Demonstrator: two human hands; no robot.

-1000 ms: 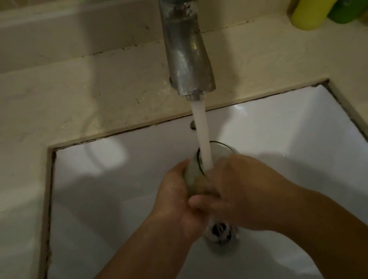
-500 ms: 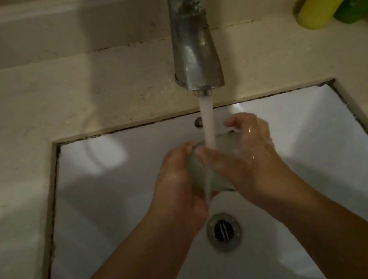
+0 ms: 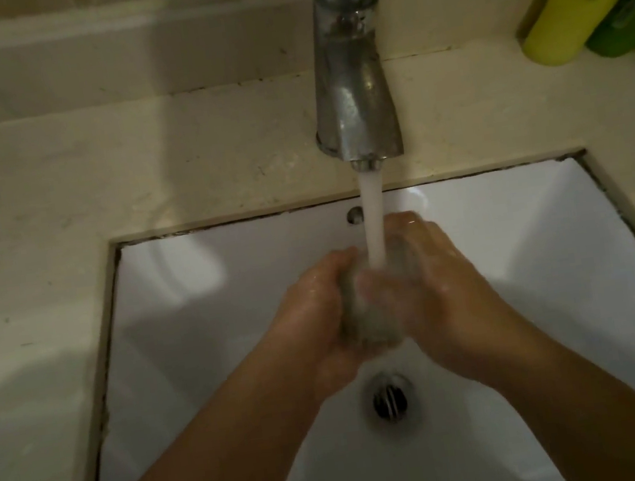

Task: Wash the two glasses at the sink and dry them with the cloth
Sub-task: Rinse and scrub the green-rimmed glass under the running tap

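One glass [image 3: 369, 310] is held between both hands over the sink [image 3: 178, 299], directly under the tap [image 3: 352, 74] stream. The left hand [image 3: 318, 321] wraps its near side; the right hand [image 3: 435, 285] cups the far side, fingers curled round the wall. Judgement: wet glass is rigid, light, slippery and brittle; hold around the wall, not by the rim. Drain [image 3: 389, 398] sits below the grip. Second glass and cloth not visible.

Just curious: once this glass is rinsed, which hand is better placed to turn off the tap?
Probably the right hand. Its fingers reach higher up the glass, nearer the tap, while the left hand cups the glass from below and can likely hold it alone.
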